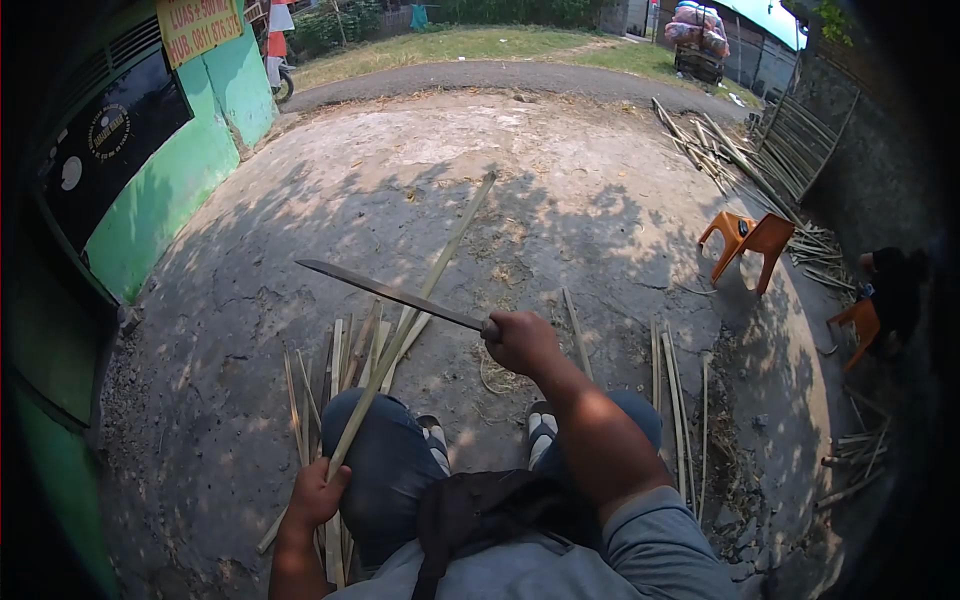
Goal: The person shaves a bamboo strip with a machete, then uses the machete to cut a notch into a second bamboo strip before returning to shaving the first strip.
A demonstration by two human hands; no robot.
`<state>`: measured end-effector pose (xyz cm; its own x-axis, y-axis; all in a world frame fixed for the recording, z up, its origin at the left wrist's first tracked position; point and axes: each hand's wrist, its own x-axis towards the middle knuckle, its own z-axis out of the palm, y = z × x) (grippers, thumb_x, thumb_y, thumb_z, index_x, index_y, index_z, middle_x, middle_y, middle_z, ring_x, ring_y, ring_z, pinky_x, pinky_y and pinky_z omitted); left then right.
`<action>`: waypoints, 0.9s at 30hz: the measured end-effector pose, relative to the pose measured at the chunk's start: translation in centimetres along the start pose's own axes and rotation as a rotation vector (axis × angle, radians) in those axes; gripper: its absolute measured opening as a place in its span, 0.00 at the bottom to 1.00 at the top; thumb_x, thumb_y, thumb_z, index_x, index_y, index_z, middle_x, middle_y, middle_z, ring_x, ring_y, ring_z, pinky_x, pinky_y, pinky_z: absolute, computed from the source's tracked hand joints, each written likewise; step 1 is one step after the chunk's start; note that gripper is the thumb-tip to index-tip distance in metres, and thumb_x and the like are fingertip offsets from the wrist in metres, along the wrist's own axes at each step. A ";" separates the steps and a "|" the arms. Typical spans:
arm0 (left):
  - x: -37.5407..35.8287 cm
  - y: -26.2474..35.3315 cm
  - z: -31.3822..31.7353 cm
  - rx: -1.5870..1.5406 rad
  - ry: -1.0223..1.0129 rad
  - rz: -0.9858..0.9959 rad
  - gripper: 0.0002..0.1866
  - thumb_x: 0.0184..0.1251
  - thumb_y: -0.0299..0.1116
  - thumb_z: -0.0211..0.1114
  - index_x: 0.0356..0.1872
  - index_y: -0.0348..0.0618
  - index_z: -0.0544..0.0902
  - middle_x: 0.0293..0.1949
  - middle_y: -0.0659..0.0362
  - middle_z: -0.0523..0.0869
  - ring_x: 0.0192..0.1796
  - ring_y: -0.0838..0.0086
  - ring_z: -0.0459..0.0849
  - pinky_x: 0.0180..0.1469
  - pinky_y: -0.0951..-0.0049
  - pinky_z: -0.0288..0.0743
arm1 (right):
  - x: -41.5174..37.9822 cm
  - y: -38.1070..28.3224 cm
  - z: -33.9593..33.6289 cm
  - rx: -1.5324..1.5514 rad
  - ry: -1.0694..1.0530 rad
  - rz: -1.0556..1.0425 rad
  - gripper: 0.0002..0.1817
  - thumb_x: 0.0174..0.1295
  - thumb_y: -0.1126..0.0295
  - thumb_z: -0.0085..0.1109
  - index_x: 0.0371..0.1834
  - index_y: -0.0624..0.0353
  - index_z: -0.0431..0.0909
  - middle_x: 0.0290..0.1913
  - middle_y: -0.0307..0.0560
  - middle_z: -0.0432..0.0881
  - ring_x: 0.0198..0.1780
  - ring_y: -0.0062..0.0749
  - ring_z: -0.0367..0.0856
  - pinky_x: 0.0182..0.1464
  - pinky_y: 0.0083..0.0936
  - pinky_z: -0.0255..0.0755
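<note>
Pale wooden strip (450, 246) in the closed left hand (318, 492) is slanting toward one o'clock; the closed right hand (523, 342) is gripping a long knife (370, 286) pointing toward ten. Holding the strip steady, fingers clear of the edge, is looking wisest.

Before you spreads cracked concrete ground (420, 135), dappled with sunlight and leaf shadows (340, 210). A green wall (150, 220) stands left, 2 orange chairs (768, 238) right; a road (440, 78) crosses ahead.
</note>
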<state>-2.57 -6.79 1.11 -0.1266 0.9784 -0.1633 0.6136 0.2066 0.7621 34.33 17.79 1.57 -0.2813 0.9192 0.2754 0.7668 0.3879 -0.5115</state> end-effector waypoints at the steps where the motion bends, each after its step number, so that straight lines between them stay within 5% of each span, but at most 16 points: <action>1: 0.2 0.2 0.0 0.013 0.000 -0.008 0.33 0.75 0.63 0.67 0.34 0.35 0.81 0.25 0.58 0.81 0.32 0.77 0.77 0.35 0.65 0.73 | 0.2 0.3 -0.1 0.006 0.028 0.046 0.13 0.67 0.55 0.64 0.35 0.53 0.86 0.32 0.59 0.87 0.39 0.62 0.87 0.43 0.55 0.81; 6: 0.6 -1.1 0.3 -0.042 -0.003 0.035 0.33 0.76 0.62 0.67 0.34 0.34 0.80 0.24 0.57 0.81 0.32 0.77 0.77 0.34 0.64 0.73 | -1.6 -1.2 0.5 0.049 0.083 -0.088 0.12 0.67 0.57 0.65 0.35 0.53 0.84 0.30 0.56 0.86 0.35 0.61 0.86 0.41 0.55 0.80; 10: -0.1 -0.2 0.3 0.022 0.006 0.079 0.30 0.78 0.58 0.66 0.32 0.35 0.79 0.24 0.57 0.80 0.31 0.75 0.77 0.34 0.64 0.72 | -2.4 -3.7 -1.3 -0.064 -0.075 -0.333 0.09 0.66 0.60 0.63 0.33 0.52 0.83 0.30 0.50 0.87 0.34 0.56 0.88 0.38 0.53 0.79; 27: -1.4 -3.5 0.9 -0.095 -0.030 -0.044 0.32 0.81 0.61 0.61 0.34 0.36 0.79 0.25 0.61 0.77 0.32 0.78 0.74 0.35 0.66 0.70 | -2.2 -2.4 -2.1 -0.112 -0.161 -0.198 0.09 0.65 0.59 0.63 0.36 0.51 0.85 0.32 0.52 0.88 0.38 0.56 0.89 0.40 0.53 0.81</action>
<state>-3.89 -8.94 -1.89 -0.1278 0.9682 -0.2153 0.5308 0.2501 0.8097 34.27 14.64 3.88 -0.5129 0.8289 0.2235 0.7445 0.5591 -0.3649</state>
